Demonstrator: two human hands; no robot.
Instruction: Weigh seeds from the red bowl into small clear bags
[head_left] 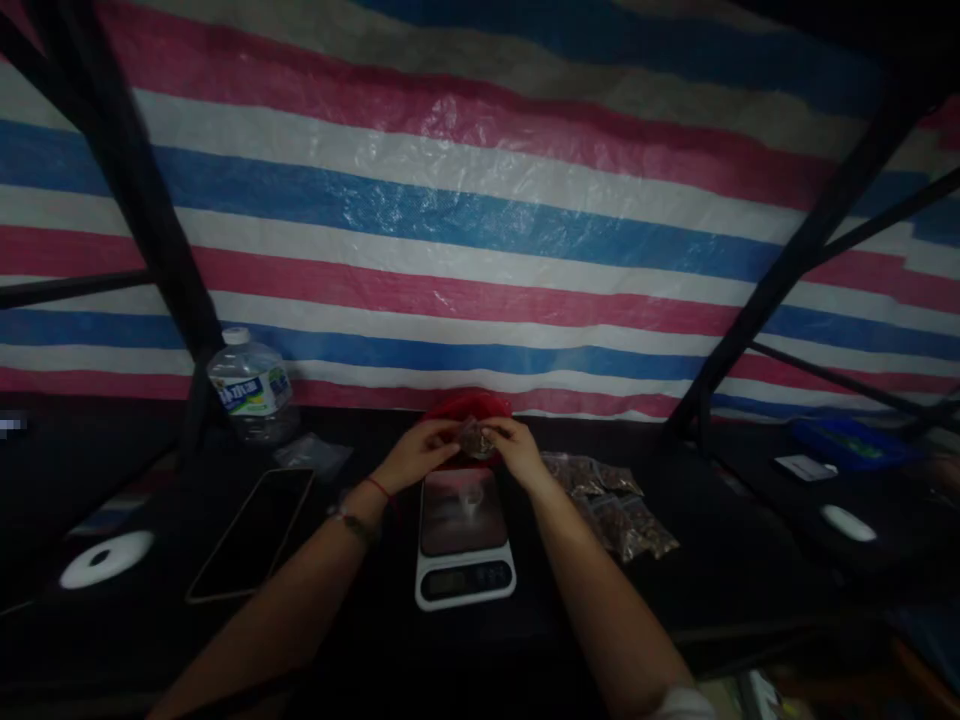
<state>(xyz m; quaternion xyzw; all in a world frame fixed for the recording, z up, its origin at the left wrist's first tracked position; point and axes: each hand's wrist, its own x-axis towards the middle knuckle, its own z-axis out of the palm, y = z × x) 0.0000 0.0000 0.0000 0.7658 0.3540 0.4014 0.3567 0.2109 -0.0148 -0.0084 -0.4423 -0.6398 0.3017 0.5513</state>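
Observation:
Between my two hands is a small clear bag [475, 440] with brown contents, held above the near side of a red bowl [469, 405]. My left hand [421, 452] pinches the bag's left side, and my right hand [516, 448] grips its right side. Just below them lies a white kitchen scale [465, 583] with a dark, shiny platform; a small pale reflection or object on it is too dim to name. Several filled clear bags [619, 505] lie in a group to the right of my right forearm.
A large plastic bottle [253, 390], an empty-looking clear bag [313, 455], a phone [251, 535] and a white oval object [107, 559] are at the left. At the right are a blue tray [851, 444], a white card [805, 468] and another white oval object [848, 523].

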